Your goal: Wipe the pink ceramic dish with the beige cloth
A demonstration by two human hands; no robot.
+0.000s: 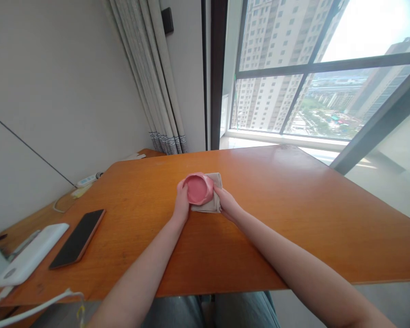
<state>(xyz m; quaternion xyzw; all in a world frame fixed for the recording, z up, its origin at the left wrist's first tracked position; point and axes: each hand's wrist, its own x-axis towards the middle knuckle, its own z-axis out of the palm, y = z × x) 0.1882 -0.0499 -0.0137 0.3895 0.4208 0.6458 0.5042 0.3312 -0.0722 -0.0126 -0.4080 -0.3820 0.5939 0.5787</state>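
Observation:
A small pink bowl [197,189] with a wavy outer wall is tilted so its round hollow faces me. My left hand [181,200] is closed on the bowl's left side, thumb at the rim. A folded grey-beige cloth [207,207] lies behind and below the bowl, showing at its right and lower edges. My right hand [228,203] is closed at the right, gripping the cloth against the bowl's side. The fingers behind the bowl and cloth are hidden. Both hands are over the middle of the wooden table [259,237].
At the left of the table lie a dark-screened phone [78,238] and a white power bank [30,255] with a white cable [37,311]. A power strip [88,179] sits by the wall. Beyond the table stand a curtain [150,73] and a large window [304,68].

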